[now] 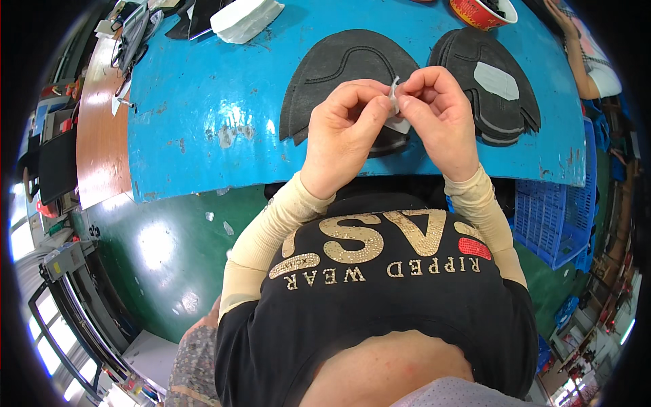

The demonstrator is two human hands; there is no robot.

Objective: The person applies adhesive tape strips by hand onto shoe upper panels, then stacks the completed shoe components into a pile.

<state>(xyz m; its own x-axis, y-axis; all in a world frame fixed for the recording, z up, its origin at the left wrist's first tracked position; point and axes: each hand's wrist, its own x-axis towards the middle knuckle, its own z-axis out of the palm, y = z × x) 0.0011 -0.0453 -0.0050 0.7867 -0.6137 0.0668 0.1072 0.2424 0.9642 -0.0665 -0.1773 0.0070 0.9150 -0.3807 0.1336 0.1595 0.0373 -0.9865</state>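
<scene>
Above the near edge of the blue table, my left hand (347, 133) and my right hand (442, 121) meet, both closed with thumb and finger pinched together. Between their fingertips is a small thin white piece (399, 123), like paper or backing film, partly covered by the fingers. Behind and below my hands lies a stack of black curved cut pieces (339, 64) with a stitched wavy line. Just right of my right hand sits another black stack (468, 57), its top piece bearing a pale white patch (497, 81).
A white folded bundle (247, 19) lies at the table's far left, beside dark scraps. At the far right stands a red bowl (475, 15) with black bits in it. Another person's arm (576, 64) rests near the right edge. A blue plastic crate (553, 220) stands below that side.
</scene>
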